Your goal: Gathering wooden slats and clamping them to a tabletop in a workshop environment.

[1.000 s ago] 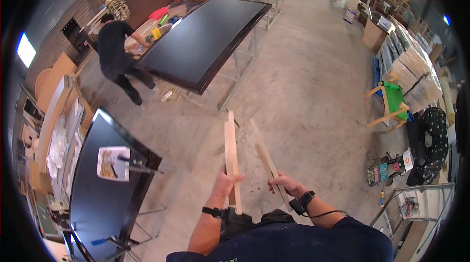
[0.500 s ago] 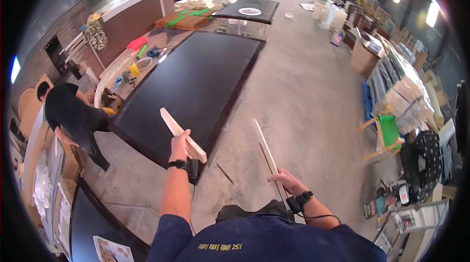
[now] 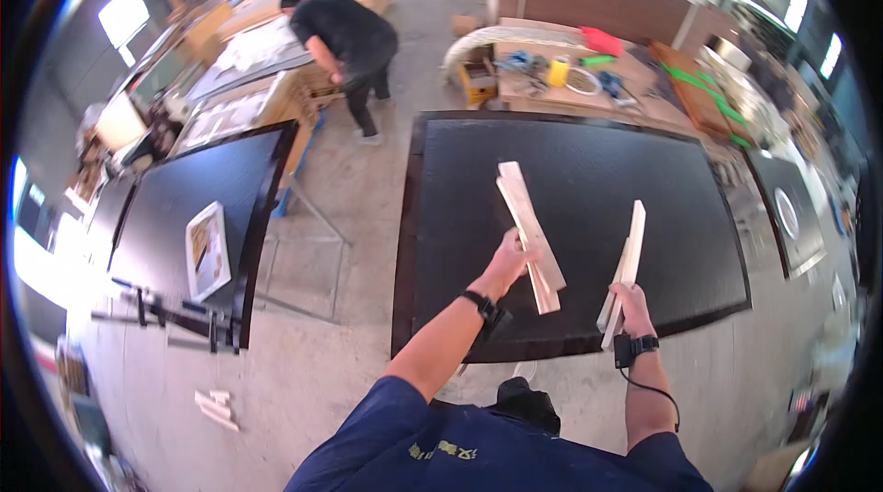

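Pale wooden strips (image 3: pixel 532 225), at least two and slightly fanned, are gripped in my left hand (image 3: pixel 508 264). Its fingers wrap round them near the lower half. My right hand (image 3: pixel 633 306) is closed on another small bunch of wooden strips (image 3: pixel 635 239), held at a slant with their long ends pointing away from me. Both bunches are over the large black tabletop panel (image 3: pixel 460 188). Whether any strip touches the panel, I cannot tell. Each wrist wears a dark strap; a cable runs along my right forearm.
Behind the panel is a workbench (image 3: pixel 644 115) with a yellow cup, a white dish and tools. At left, another black panel (image 3: pixel 175 198) bears a white-framed picture (image 3: pixel 208 251) and clamps (image 3: pixel 138 303). Wood offcuts (image 3: pixel 216 407) lie on the floor. A person in black (image 3: pixel 349 37) bends over a stack.
My view has swung left, so the black panel now lies in front of me. Both hands have come over it with the strips still held.
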`<state>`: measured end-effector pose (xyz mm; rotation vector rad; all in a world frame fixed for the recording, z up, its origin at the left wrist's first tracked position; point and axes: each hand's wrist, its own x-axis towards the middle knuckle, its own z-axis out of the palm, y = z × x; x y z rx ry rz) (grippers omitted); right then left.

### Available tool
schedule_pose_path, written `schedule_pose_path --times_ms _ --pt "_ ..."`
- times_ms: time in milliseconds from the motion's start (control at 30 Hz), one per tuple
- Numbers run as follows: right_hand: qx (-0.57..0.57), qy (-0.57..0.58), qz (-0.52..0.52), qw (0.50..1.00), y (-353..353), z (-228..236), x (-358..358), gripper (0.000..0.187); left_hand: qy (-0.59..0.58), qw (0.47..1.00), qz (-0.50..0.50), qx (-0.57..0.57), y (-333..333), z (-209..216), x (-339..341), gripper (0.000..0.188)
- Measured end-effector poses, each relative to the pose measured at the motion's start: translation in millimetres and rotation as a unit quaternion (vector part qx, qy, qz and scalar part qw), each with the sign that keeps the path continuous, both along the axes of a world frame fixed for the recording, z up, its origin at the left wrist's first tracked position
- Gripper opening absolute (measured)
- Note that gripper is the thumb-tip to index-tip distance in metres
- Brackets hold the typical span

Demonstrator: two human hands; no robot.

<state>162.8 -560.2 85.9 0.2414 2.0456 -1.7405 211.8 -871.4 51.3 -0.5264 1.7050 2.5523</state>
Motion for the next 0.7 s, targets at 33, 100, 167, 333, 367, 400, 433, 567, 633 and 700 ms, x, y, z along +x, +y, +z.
schedule_pose_path --times_ms 33,100,167,333,367,400,433,567,633,700 --pt "0.02 -0.027 -0.005 0.999 4 -6 -24 0.033 -0.05 0.998 -0.025 0.016 1 23 13 0.084" --pt "0.049 -0.026 -0.012 0.998 17 -39 -87 0.033 -0.04 0.999 -0.022 0.0 0 66 47 0.08" --pt "0.229 0.087 0.064 0.967 16 -47 -128 0.04 -0.011 0.999 -0.044 0.029 0 76 87 0.072" --pt "0.441 0.31 0.045 0.841 9 -24 -148 0.056 0.002 0.995 0.081 0.064 15 85 231 0.063" --pt "0.463 0.468 0.002 0.752 7 -19 -140 0.053 0.014 0.991 0.113 0.065 22 78 262 0.062" --pt "0.393 0.473 0.045 0.787 1 -3 -124 0.051 0.016 0.99 0.123 0.067 31 72 296 0.062" --pt "0.392 0.477 0.051 0.785 -9 9 -99 0.051 0.02 0.978 0.191 0.081 42 65 329 0.06" --pt "0.099 0.349 0.274 0.891 -69 39 48 0.042 0.044 0.899 0.415 0.13 95 33 458 0.053" --pt "0.075 0.288 0.401 0.866 -99 46 143 0.038 0.046 0.856 0.492 0.149 119 12 521 0.051" --pt "0.046 0.274 0.498 0.821 -117 18 231 0.041 0.044 0.81 0.559 0.17 141 -3 590 0.049"
